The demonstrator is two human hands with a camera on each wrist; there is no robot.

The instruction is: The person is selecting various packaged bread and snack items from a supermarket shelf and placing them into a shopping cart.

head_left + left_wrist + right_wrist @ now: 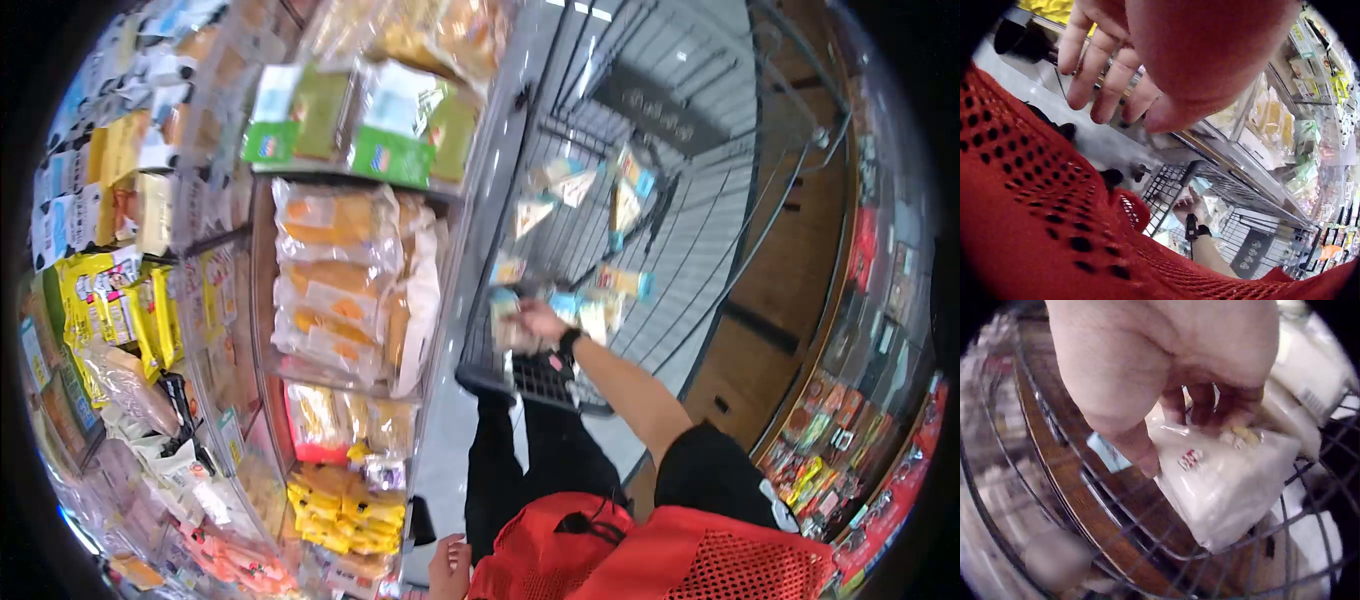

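Note:
In the head view, the right hand (545,325) reaches down into the wire shopping cart (700,310) at a pale wrapped package. The right wrist view has that hand (1172,381) pinching a white plastic-wrapped package (1229,481) between thumb and fingers, with small red print on it. Several triangular packages (532,215) lie elsewhere in the cart. The left hand (450,567) hangs beside the body near the shelf, holding nothing; in the left wrist view its fingers are loosely extended (1107,69).
On the left, a store shelf holds wrapped bread (335,270), green packs (390,150) and yellow bags (345,510). A wooden display base (780,290) and more packaged goods stand right of the cart. Behind the cart's handle are the person's legs (495,460).

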